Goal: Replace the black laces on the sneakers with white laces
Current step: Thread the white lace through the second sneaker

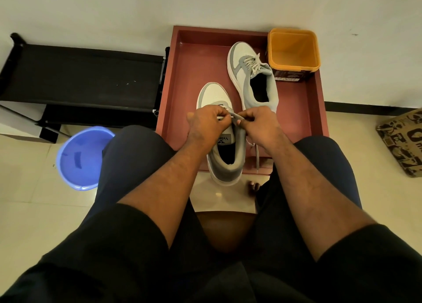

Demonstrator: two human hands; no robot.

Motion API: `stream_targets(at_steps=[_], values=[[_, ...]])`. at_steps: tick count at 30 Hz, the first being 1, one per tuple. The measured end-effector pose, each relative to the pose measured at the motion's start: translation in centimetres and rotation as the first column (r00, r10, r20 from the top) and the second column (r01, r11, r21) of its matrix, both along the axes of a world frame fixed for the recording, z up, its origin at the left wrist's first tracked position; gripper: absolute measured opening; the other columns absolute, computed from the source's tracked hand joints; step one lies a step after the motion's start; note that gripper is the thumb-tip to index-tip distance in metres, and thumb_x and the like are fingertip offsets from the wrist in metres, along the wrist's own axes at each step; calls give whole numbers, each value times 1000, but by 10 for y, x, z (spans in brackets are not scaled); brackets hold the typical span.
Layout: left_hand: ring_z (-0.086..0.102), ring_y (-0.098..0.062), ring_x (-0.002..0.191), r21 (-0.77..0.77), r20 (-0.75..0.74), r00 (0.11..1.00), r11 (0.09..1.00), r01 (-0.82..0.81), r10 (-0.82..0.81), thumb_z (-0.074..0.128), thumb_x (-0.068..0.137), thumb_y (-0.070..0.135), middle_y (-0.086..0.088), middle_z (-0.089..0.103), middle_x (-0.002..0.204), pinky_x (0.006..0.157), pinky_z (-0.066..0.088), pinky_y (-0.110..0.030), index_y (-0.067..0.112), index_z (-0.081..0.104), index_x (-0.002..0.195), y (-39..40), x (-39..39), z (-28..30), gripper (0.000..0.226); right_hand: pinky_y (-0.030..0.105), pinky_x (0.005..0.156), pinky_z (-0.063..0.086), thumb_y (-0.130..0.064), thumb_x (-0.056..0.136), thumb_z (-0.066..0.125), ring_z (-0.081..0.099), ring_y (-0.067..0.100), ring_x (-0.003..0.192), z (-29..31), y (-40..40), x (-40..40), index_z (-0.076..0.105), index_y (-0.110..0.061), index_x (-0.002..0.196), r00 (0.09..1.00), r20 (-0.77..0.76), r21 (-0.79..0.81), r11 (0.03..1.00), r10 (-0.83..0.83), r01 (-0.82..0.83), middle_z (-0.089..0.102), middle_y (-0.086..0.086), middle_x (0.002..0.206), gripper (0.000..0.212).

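Nearest the camera are the person's dark shorts and knees, with a brown seat [225, 230] showing between the thighs and bare toes [254, 185] on the pale tiled floor [27, 211]. Both forearms reach forward over the near sneaker [225, 152], a grey and white shoe that lies with its heel hanging over the front edge of a reddish-brown tray [196, 58] and its toe pointing away. The left hand [209, 123] has its grip curled over the lacing area, fingertips pinching a pale lace [231, 115] at the tongue. The right hand [259, 125] meets it from the other side, its grip also pinched on the same lace, so that the two sets of fingers almost touch above the shoe's throat. A loose end of that lace [257, 156] hangs down by the right wrist over the tray's front edge. Which eyelet the lace passes through is hidden by the fingers. Farther back in the tray lies the second sneaker [253, 74], toe away, already threaded with pale laces [251, 63]. Just beside its tongue, in the tray's far right corner, stands an open orange tub [293, 49] with a dark label. To the left of the tray a blue plastic basin [80, 156] sits on the floor beside the left knee, and behind it a low black rack [80, 74] stands against the white wall [137, 3]. At the right edge is a patterned cardboard box [403, 140].
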State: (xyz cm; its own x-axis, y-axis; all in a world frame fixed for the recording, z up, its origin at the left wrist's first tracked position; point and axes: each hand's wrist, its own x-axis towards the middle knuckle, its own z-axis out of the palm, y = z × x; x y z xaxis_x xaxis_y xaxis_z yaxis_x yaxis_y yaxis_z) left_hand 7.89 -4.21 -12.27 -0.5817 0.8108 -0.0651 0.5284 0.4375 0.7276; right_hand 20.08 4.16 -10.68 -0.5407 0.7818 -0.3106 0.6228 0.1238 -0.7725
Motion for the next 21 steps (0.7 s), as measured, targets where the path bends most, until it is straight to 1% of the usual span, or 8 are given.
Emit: stream_targets(at_steps=[2, 3, 5, 7, 11, 15, 19, 21], values=[[61, -8, 88, 31, 6, 1000, 999, -20, 20, 63, 89, 28, 13, 70, 86, 89, 32, -38, 27, 76, 86, 0, 2, -1, 13, 25, 57, 48, -15, 90, 66, 54, 7, 59, -2, 1, 0, 76, -17, 100, 1000, -16, -36, 999, -21, 20, 68, -3, 76, 14], [62, -8, 89, 40, 19, 999, 999, -30, 29, 63, 89, 27, 13, 71, 87, 90, 33, -37, 27, 76, 86, -1, 2, -2, 13, 26, 57, 48, -14, 90, 66, 55, 8, 61, -3, 1, -1, 76, -16, 99, 999, -30, -56, 998, -38, 36, 69, -1, 78, 14], [64, -9, 87, 59, 64, 997, 997, -43, 40, 65, 87, 26, 13, 71, 85, 92, 40, -44, 26, 77, 86, 0, 3, -5, 12, 27, 58, 50, -11, 89, 67, 57, 10, 65, -3, 0, -1, 75, -14, 98, 995, -65, -103, 992, -82, 75, 71, 2, 82, 13], [65, -10, 84, 65, 95, 995, 997, -41, 35, 66, 85, 25, 17, 68, 78, 88, 45, -51, 26, 78, 85, 1, 3, -7, 12, 28, 63, 52, -9, 89, 67, 60, 12, 70, -3, -1, -2, 75, -14, 97, 989, -92, -140, 985, -116, 103, 72, 4, 84, 12], [66, -11, 82, 66, 115, 993, 998, -22, 15, 66, 83, 23, 18, 67, 76, 87, 48, -52, 25, 78, 84, 1, 4, -8, 12, 26, 62, 52, -9, 88, 68, 60, 12, 70, -3, -2, -2, 75, -14, 95, 980, -118, -197, 971, -159, 134, 71, 4, 82, 11], [66, -12, 81, 71, 111, 994, 997, -2, -6, 66, 82, 23, 20, 65, 74, 88, 48, -51, 25, 78, 84, 1, 4, -7, 13, 35, 69, 53, -9, 87, 69, 59, 19, 72, -4, -3, -2, 74, -19, 87, 972, -134, -234, 959, -192, 158, 73, 14, 89, 11], [65, -11, 80, 55, 92, 995, 998, 37, -42, 67, 83, 23, 25, 59, 67, 86, 49, -51, 25, 79, 86, 2, 4, -7, 12, 31, 72, 56, -9, 87, 69, 67, 19, 79, -6, -3, -3, 75, -17, 96, 970, -140, -255, 954, -199, 159, 74, 7, 90, 14], [65, -10, 81, 53, 84, 995, 998, 40, -44, 67, 84, 24, 24, 61, 69, 86, 49, -51, 26, 78, 87, 3, 3, -8, 12, 30, 74, 58, -10, 87, 69, 69, 18, 84, -6, -3, -3, 75, -17, 101, 971, -142, -255, 955, -192, 152, 74, 3, 90, 17]])
